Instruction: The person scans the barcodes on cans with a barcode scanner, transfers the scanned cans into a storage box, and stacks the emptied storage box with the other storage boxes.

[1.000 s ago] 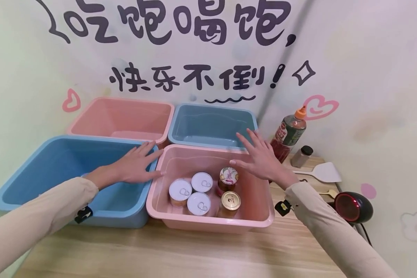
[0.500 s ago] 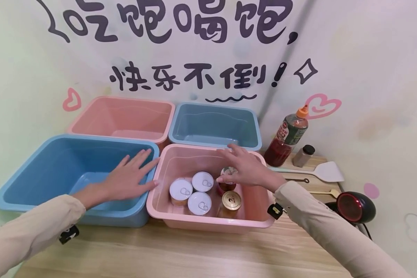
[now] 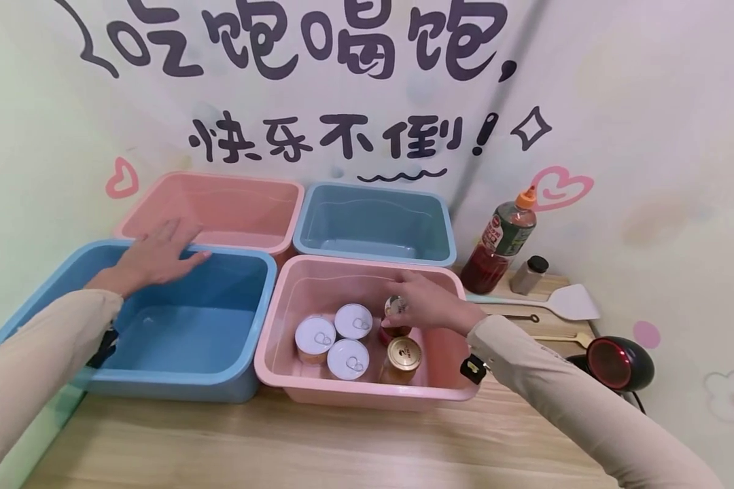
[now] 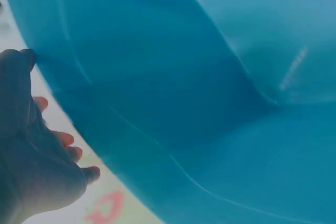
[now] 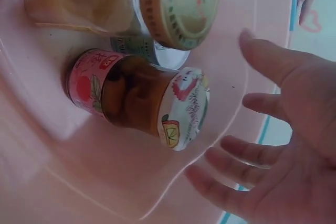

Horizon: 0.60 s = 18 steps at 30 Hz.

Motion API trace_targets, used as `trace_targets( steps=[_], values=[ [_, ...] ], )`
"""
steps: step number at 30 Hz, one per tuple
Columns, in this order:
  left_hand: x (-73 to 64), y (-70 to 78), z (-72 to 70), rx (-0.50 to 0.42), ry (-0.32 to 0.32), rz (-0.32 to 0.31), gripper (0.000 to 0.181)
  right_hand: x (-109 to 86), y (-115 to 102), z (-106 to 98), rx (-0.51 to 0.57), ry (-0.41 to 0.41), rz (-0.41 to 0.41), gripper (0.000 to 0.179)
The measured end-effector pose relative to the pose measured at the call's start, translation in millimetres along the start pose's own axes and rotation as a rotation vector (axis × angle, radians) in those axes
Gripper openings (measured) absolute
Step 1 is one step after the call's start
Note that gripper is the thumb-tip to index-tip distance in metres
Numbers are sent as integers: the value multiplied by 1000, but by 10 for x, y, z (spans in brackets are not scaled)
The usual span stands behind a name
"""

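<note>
My right hand [image 3: 429, 303] is over the front pink bin [image 3: 367, 394], just above a jar [image 5: 134, 98] with a printed fruit-pattern lid. In the right wrist view its fingers are spread and apart from the lid. Beside that jar stands a gold-lidded jar [image 3: 404, 356]. Three white-topped pull-ring cans, among them a near can [image 3: 348, 360], stand at the left in the same bin. My left hand [image 3: 155, 257], fingers extended, is over the back rim of the front blue bin [image 3: 177, 377] and holds nothing. Whether it touches the rim, I cannot tell.
Behind are another pink bin [image 3: 220, 182] and a smaller blue bin [image 3: 373, 197]. To the right stand a sauce bottle [image 3: 501, 238] with an orange cap and a small black-capped jar [image 3: 529, 275]. A white spatula [image 3: 571, 302] and a black-and-red device [image 3: 618, 363] lie nearby.
My left hand has moved left and back, from the gap between the front bins to over the blue bin's rear rim. My right hand has come down and left to the patterned-lid jar.
</note>
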<state>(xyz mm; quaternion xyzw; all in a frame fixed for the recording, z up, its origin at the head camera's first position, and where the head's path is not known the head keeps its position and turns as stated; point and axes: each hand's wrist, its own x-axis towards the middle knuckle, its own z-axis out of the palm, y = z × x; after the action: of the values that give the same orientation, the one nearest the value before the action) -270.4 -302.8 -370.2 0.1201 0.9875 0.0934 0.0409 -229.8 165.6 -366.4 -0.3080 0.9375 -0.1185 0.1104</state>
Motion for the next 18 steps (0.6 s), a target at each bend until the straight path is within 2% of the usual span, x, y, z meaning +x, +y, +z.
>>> trace_targets(
  steps=[4,13,18],
  values=[
    [26,-115,10,-29,-28,-24,85,64,19,49,-9,-46,23,54],
    [21,-140,61,-15,-43,-57,85,179,16,169,26,-150,147,31],
    [31,-155,95,-20,-52,-72,84,230,0,218,26,-154,156,23]
  ],
)
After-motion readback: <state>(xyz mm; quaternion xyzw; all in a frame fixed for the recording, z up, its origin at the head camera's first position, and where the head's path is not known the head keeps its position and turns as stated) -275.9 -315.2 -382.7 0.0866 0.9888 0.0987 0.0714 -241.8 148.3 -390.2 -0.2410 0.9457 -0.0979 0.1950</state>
